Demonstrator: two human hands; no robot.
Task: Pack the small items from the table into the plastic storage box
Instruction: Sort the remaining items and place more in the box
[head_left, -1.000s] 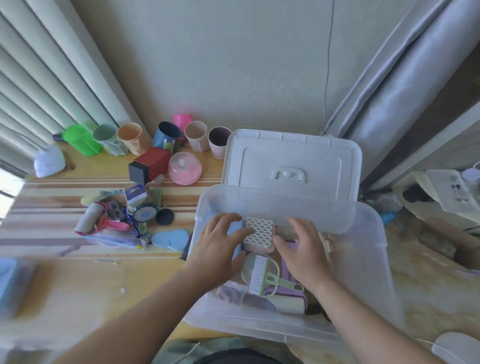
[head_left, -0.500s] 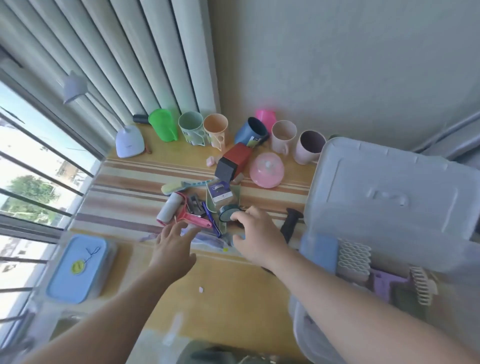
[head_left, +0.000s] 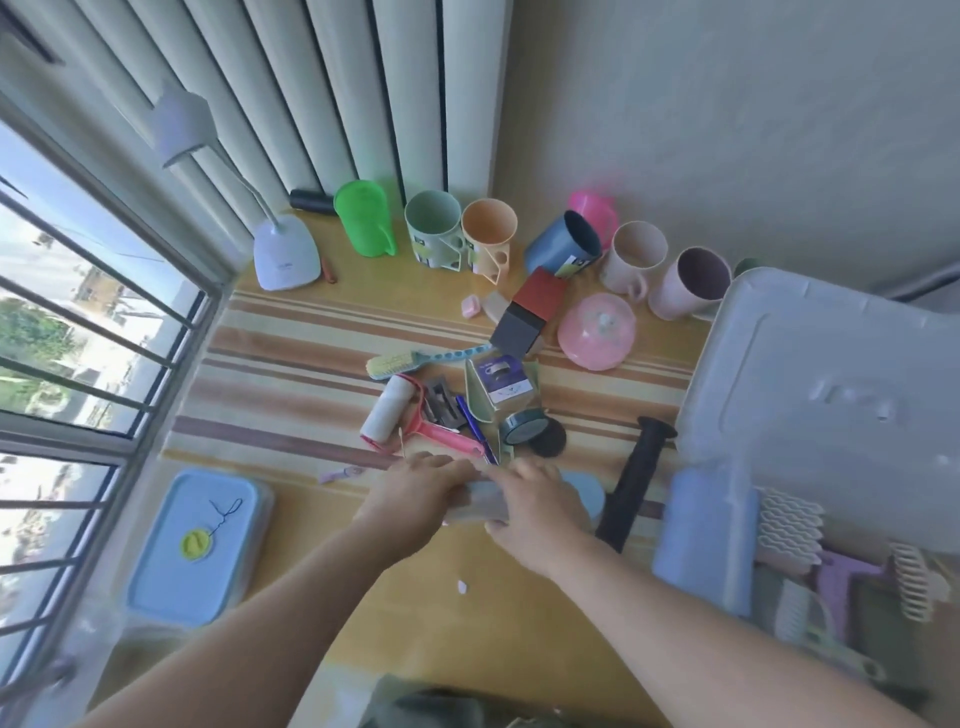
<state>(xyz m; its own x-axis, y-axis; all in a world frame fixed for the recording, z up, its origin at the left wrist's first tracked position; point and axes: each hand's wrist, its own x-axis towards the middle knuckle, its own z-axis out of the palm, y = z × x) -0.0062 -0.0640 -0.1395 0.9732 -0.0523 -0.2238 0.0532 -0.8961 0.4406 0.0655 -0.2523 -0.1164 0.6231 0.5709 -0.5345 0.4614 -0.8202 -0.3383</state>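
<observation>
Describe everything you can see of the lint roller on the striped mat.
The lint roller has a white cylindrical roll on a pink plastic frame, with a flat pink handle running toward the near right. It lies flat on the striped mat, just below a green brush. A grey metal piece lies against its frame. Neither hand touches it.

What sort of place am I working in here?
Probably a room at home: a wooden table by a barred window with vertical blinds, a desk lamp and a row of household mugs.
</observation>
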